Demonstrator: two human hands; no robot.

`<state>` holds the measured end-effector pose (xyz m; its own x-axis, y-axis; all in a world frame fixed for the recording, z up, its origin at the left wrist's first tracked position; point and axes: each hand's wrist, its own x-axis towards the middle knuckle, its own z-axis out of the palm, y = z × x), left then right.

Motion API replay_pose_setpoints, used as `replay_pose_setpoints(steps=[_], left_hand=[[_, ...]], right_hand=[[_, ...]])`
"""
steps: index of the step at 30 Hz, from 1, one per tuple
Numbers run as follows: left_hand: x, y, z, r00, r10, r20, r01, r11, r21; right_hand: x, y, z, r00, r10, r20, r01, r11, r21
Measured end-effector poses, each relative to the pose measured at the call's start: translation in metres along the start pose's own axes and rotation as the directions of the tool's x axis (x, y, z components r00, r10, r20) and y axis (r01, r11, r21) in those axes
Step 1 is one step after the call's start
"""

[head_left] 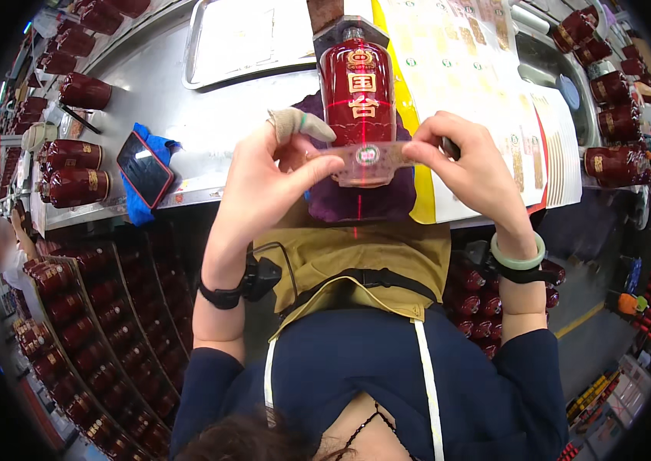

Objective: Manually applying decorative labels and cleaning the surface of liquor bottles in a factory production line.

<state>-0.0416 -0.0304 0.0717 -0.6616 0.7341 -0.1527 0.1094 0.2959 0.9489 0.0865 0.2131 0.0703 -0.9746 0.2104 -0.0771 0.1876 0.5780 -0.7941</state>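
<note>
A dark red glass bottle [360, 81] with gold lettering lies on its side, neck away from me, on a purple cloth [360, 206]. Across its base end stretches a clear decal strip [384, 156] with a small green-and-white emblem. My left hand [272, 169] pinches the strip's left end between thumb and fingers; a beige knit cover sits on one finger. The strip's right end is pinched by my right hand [475, 157], which also has a small dark object [449, 147] tucked in its fingers. Red light lines cross over the bottle and strip.
Decal sheets [456, 73] with a yellow edge lie to the right of the bottle. A white tray [222, 50] is at the back left. Nearer left, a phone [145, 170] rests on a blue cloth [139, 209]. Several red bottles [79, 184] stand along both sides.
</note>
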Motion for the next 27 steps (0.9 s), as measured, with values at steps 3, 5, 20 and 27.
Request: replay_pose_setpoints(steps=[3, 5, 20, 27], left_hand=[[0.012, -0.020, 0.005, 0.990, -0.102, -0.100, 0.105, 0.994, 0.023], [0.018, -0.039, 0.010, 0.993, -0.018, -0.118, -0.011, 0.971, -0.240], [0.016, -0.060, 0.024, 0.988, -0.107, -0.110, 0.020, 0.799, -0.602], [0.019, -0.062, 0.025, 0.988, -0.111, -0.109, 0.015, 0.768, -0.640]], right_hand=[[0.010, 0.005, 0.007, 0.998, -0.008, -0.062, 0.004, 0.998, -0.066], [0.012, 0.010, 0.013, 0.994, -0.052, -0.092, 0.050, 0.998, -0.026], [0.014, 0.030, 0.031, 0.995, 0.011, -0.102, 0.013, 0.973, 0.229], [0.015, 0.032, 0.032, 0.995, 0.080, -0.054, -0.062, 0.957, 0.284]])
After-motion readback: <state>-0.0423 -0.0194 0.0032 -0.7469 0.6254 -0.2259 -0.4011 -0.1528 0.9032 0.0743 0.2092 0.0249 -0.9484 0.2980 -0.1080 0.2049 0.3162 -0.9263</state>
